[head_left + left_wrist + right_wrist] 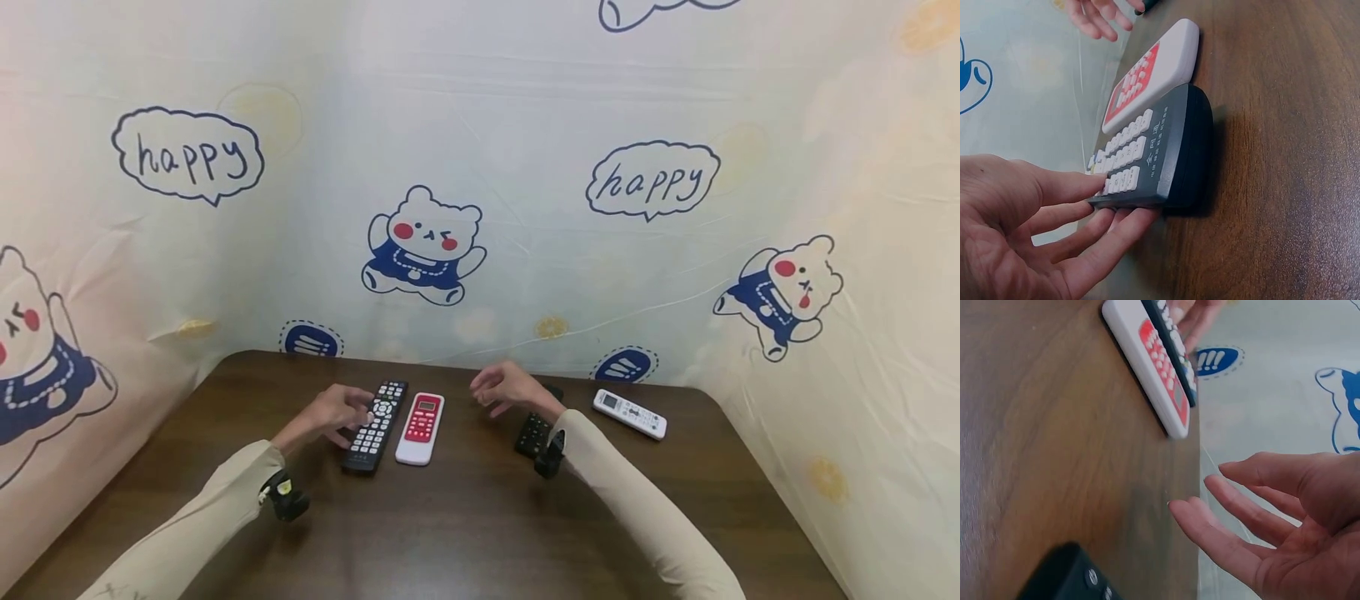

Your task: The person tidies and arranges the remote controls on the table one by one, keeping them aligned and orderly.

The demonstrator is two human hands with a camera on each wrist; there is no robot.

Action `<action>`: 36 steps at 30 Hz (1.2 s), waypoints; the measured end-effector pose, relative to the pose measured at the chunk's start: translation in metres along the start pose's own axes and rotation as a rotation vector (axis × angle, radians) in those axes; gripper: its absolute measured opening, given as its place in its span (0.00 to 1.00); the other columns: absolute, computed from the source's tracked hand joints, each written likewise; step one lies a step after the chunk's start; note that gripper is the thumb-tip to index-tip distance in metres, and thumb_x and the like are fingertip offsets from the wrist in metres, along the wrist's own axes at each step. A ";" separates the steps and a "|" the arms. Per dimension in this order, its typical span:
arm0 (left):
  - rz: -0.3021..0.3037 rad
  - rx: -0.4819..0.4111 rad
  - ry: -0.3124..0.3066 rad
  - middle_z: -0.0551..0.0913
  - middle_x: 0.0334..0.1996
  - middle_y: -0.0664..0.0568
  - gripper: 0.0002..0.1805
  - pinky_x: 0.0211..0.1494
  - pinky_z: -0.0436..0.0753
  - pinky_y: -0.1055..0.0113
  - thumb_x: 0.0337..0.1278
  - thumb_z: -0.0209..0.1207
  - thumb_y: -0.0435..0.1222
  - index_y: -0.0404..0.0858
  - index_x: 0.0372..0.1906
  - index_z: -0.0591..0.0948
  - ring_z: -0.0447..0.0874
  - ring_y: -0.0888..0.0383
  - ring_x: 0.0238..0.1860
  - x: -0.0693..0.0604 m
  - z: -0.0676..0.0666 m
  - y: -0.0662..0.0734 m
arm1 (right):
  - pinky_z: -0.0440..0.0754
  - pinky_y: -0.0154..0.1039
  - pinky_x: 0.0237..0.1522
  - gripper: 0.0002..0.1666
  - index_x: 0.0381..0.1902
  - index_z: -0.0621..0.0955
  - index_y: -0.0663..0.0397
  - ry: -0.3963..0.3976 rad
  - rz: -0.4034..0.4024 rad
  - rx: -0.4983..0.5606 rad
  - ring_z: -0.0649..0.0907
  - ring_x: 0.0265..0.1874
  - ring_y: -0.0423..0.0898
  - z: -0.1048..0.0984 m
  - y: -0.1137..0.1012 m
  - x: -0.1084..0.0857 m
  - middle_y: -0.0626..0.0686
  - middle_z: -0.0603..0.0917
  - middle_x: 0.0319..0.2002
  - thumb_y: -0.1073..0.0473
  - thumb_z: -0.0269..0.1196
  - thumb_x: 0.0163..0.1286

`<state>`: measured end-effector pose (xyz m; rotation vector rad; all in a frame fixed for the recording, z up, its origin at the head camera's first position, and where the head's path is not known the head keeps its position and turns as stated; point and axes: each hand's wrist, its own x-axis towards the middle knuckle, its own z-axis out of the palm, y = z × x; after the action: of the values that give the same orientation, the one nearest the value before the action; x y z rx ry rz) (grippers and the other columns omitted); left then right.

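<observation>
My left hand (335, 412) is at the left edge of a long black remote control (369, 439) with white buttons. In the left wrist view its thumb presses on the buttons while the other fingers are against the remote's side, pinching it. A white remote control with a red button panel (420, 429) lies close by on the right. Over the table, my right hand (508, 387) hovers with loosely bent fingers and holds nothing. Below the right wrist lies another black remote control (531, 437), partly hidden by the forearm; only its end (1072, 575) shows in the right wrist view.
A slim white remote control (630, 414) lies at the back right of the brown wooden table (450, 533). A printed cloth (525, 267) with cartoon bears hangs behind the table and along both sides.
</observation>
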<state>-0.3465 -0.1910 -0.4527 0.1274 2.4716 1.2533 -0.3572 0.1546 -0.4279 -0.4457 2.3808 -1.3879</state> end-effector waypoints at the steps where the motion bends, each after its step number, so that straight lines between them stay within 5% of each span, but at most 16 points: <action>1: 0.000 0.000 0.002 0.78 0.58 0.26 0.30 0.39 0.94 0.51 0.69 0.61 0.27 0.24 0.72 0.70 0.85 0.35 0.52 0.001 0.000 0.000 | 0.91 0.60 0.49 0.18 0.60 0.78 0.77 -0.007 -0.008 -0.004 0.83 0.55 0.72 -0.003 -0.001 -0.001 0.76 0.83 0.56 0.74 0.60 0.74; 6: 0.007 0.001 0.006 0.79 0.56 0.26 0.30 0.39 0.94 0.50 0.68 0.63 0.28 0.24 0.72 0.70 0.85 0.35 0.51 0.003 0.001 0.000 | 0.89 0.63 0.53 0.18 0.59 0.79 0.77 -0.024 -0.083 -0.074 0.86 0.53 0.67 -0.016 0.001 -0.003 0.74 0.84 0.55 0.74 0.60 0.74; 13: 0.018 -0.005 0.004 0.81 0.54 0.28 0.30 0.39 0.94 0.48 0.68 0.63 0.28 0.24 0.72 0.70 0.85 0.35 0.51 0.001 0.003 0.000 | 0.89 0.44 0.57 0.16 0.55 0.82 0.73 -0.065 -0.245 -0.258 0.85 0.56 0.68 -0.036 0.008 -0.012 0.73 0.85 0.54 0.75 0.61 0.70; 21: 0.007 0.003 -0.003 0.80 0.56 0.26 0.30 0.41 0.94 0.48 0.69 0.62 0.28 0.24 0.73 0.69 0.84 0.33 0.53 -0.001 0.001 0.002 | 0.82 0.61 0.66 0.19 0.55 0.83 0.71 -0.113 -0.278 -0.375 0.83 0.60 0.66 -0.052 0.015 -0.015 0.69 0.85 0.56 0.77 0.60 0.66; 29: 0.012 -0.008 0.002 0.81 0.55 0.27 0.30 0.41 0.93 0.48 0.69 0.61 0.27 0.24 0.73 0.69 0.83 0.32 0.54 -0.001 0.002 0.005 | 0.81 0.60 0.67 0.20 0.57 0.83 0.69 -0.106 -0.272 -0.498 0.83 0.61 0.61 -0.066 0.020 -0.022 0.63 0.86 0.57 0.76 0.62 0.68; 36: -0.001 -0.013 0.002 0.81 0.55 0.27 0.31 0.41 0.94 0.48 0.69 0.61 0.27 0.24 0.73 0.68 0.84 0.34 0.53 -0.003 0.001 0.004 | 0.77 0.67 0.69 0.20 0.59 0.82 0.68 -0.142 -0.257 -0.511 0.79 0.64 0.67 -0.075 0.024 -0.030 0.66 0.83 0.61 0.74 0.63 0.70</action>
<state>-0.3440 -0.1883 -0.4496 0.1214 2.4648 1.2697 -0.3664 0.2359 -0.4102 -0.9765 2.6092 -0.7822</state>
